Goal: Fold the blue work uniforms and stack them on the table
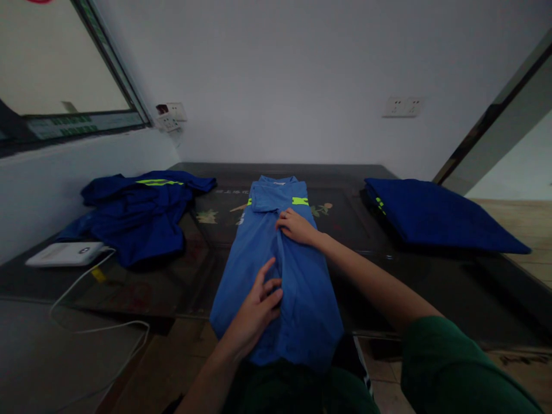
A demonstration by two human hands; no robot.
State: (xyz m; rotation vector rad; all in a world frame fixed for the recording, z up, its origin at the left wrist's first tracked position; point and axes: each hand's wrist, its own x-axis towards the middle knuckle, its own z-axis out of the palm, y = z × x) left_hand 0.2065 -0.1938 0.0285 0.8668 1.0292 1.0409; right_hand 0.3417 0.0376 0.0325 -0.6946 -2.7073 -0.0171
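Observation:
A light blue shirt [254,247] with yellow-green strips lies on the dark table, collar toward the wall, its lower end hanging over the near edge. One sleeve is folded across its upper part. My right hand [295,226] is closed on the fabric at the middle of the shirt, just below that folded sleeve. Nearer to me, my left hand [259,305] rests on the shirt left of its centre fold, fingers apart and holding nothing.
A crumpled dark blue garment [142,210] lies at the left, beside a white power bank [64,254] with a white cable. Folded dark blue clothing [435,215] sits at the right of the table [362,287]. A wall [276,86] stands behind.

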